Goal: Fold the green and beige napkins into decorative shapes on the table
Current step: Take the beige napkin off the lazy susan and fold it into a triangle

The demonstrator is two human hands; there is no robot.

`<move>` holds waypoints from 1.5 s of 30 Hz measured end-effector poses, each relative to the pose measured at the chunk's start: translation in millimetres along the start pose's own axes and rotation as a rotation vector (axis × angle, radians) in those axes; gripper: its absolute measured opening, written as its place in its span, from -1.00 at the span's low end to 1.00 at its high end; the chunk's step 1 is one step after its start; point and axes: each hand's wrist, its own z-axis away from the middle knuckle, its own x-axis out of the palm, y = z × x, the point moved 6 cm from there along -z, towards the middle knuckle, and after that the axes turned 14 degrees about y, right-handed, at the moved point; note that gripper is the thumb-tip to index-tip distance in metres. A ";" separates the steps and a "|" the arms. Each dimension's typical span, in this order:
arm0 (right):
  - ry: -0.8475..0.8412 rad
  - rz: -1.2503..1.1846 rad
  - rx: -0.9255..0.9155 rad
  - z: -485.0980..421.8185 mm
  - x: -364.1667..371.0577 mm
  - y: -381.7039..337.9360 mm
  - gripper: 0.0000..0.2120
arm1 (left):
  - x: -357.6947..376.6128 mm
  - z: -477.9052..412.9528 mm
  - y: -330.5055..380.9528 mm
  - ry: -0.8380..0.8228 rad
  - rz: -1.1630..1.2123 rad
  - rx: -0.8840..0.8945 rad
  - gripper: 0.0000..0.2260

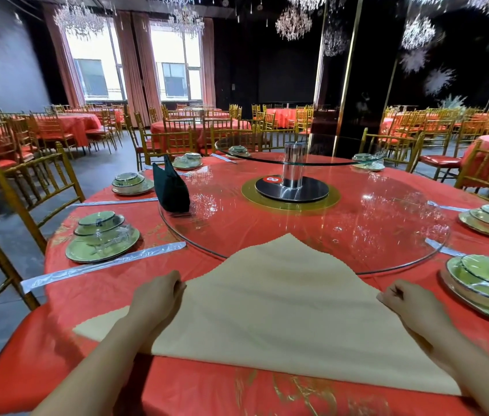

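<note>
A beige napkin (282,310) lies spread on the red tablecloth in front of me, its far corner reaching onto the glass turntable. My left hand (156,295) pinches the napkin's left edge with curled fingers. At the right edge, my right hand (408,304) grips the cloth the same way. A dark green napkin (171,187) stands upright, folded into a pointed shape, on the left side of the turntable.
The glass turntable (357,235) covers the table's middle, with a metal hub (292,172) and an upper glass tier. Place settings of stacked green dishes sit at left (102,235) and right (486,280). Wrapped chopsticks (102,265) lie nearby. Gold chairs ring the table.
</note>
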 end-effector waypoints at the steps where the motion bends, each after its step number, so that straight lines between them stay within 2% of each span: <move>1: 0.011 0.007 -0.009 -0.2 1.9 -2.7 -0.74 | 0.4 -2.1 -1.6 -0.006 -0.022 -0.001 -0.83; 10: -0.006 0.120 -0.099 -4.6 12.9 -13.5 -0.84 | -2.0 -6.1 -5.5 0.026 -0.065 -0.033 -0.82; 18: -0.061 0.227 -0.029 -0.4 10.2 4.2 -0.77 | -0.4 -3.8 -7.2 0.025 -0.036 -0.018 -0.81; 24: -0.034 0.229 -0.062 2.7 9.3 2.4 -0.81 | -1.4 -0.6 -7.5 0.043 -0.042 -0.012 -0.79; 28: 0.009 0.245 -0.095 5.9 8.8 1.7 -0.82 | -10.1 5.4 -5.0 0.081 0.049 -0.061 -0.84; 32: 0.030 0.211 -0.078 6.3 8.9 4.5 -0.82 | -26.9 28.2 5.2 0.177 -0.004 -0.019 -0.68; 34: 0.034 0.199 -0.071 6.9 9.3 4.8 -0.82 | -32.5 42.5 2.0 0.151 0.008 -0.021 -0.66; 37: 0.051 0.194 -0.059 7.3 9.3 4.6 -0.82 | -37.5 61.6 -2.0 0.100 0.086 0.003 -0.41; 39: 0.078 0.161 -0.042 6.6 7.5 4.4 -0.81 | -37.8 68.2 -0.5 0.071 0.125 0.016 -0.32; 45: 0.115 0.159 -0.025 7.2 7.6 7.1 -0.79 | -30.1 68.5 -4.6 0.004 0.114 0.108 -0.43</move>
